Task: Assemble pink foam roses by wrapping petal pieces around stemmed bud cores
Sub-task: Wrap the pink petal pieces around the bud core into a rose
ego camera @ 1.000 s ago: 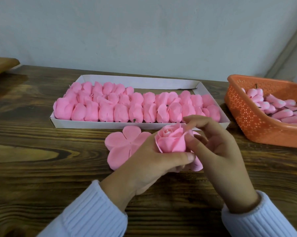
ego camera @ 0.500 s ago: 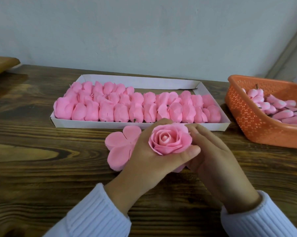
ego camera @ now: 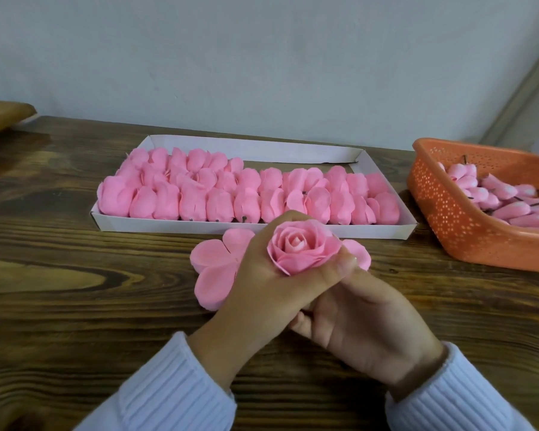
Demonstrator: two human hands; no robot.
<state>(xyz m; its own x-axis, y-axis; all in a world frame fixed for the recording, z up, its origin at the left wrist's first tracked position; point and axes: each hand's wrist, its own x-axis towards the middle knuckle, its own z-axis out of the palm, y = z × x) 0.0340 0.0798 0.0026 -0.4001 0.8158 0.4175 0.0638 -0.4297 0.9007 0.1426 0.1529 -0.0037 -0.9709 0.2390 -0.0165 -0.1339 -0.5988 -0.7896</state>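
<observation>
Fingers [ego camera: 279,221] of the left hand [ego camera: 262,284] are curled round the rose [ego camera: 302,250], thumb pressed to its right side. The bloom sits above the desk [ego camera: 75,290], opening upward, so its axis runs down into the palm and the stem end is hidden. The right hand [ego camera: 364,325] lies just below and nearer, its fingers tucked under the left hand. Whether they grasp the stem cannot be told. A flat petal piece [ego camera: 215,269] lies on the desk, showing at the left and partly under the left hand. The next layer probably goes on from below, and the right hand is closer to that end.
</observation>
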